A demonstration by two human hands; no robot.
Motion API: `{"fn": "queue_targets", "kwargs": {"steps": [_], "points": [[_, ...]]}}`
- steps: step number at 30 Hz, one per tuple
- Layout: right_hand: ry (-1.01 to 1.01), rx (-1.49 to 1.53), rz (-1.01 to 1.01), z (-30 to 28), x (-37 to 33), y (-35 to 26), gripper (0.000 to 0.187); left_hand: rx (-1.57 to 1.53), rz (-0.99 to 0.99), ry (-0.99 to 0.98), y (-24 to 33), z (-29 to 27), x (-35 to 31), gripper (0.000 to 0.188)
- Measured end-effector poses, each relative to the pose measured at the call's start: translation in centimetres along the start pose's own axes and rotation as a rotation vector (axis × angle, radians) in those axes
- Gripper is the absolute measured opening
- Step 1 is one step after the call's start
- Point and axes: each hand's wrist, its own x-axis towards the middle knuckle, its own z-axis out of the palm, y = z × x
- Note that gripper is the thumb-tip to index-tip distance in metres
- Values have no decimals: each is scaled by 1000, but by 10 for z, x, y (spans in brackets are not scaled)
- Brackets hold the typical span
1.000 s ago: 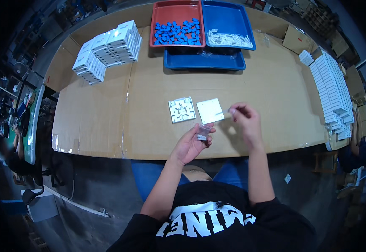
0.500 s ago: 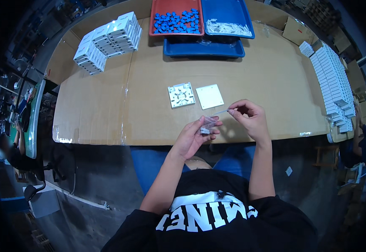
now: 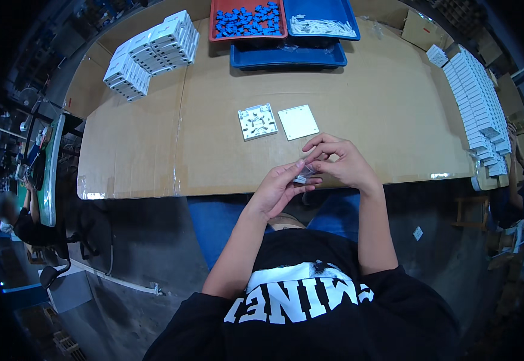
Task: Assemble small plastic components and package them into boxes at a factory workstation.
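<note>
In front of my body, just off the table's near edge, my left hand (image 3: 275, 190) is closed on a small clear plastic bag (image 3: 307, 172) with something white in it. My right hand (image 3: 347, 163) is bent over the same bag, thumb and fingers pinching its upper part. Fingers partly cover the bag, so its contents cannot be made out. Beyond the hands lies an open square white box base (image 3: 257, 122) with moulded clips inside. Beside it on the right rests a flat white square cover (image 3: 298, 122).
Cardboard covers the table (image 3: 214, 156). At the back are a red tray (image 3: 214, 30) of blue parts, a blue tray (image 3: 322, 7) of white parts and another blue tray (image 3: 289, 58). White boxes are stacked at left (image 3: 153, 45) and right (image 3: 475, 99). People work at both sides.
My right hand has moved left, closing the gap to my left hand; the stretched end of the bag is drawn in. The view has shifted slightly, so the table sits higher.
</note>
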Motion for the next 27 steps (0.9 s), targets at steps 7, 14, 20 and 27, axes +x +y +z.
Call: {"fn": "queue_targets", "kwargs": {"steps": [7,14,20,27], "points": [[-196,-96,43,-5,-3,-16,14,23,-4,57,-2,-4,-2,45],[-66,-60,-58,-10,-9,-2,17,320,93,71,4,6,-10,45],[167,199,18,10,-17,7,17,404,203,84,-4,6,-8,41],[399,459,-65,43,-12,1,37,468,317,172,-10,15,-7,37]]}}
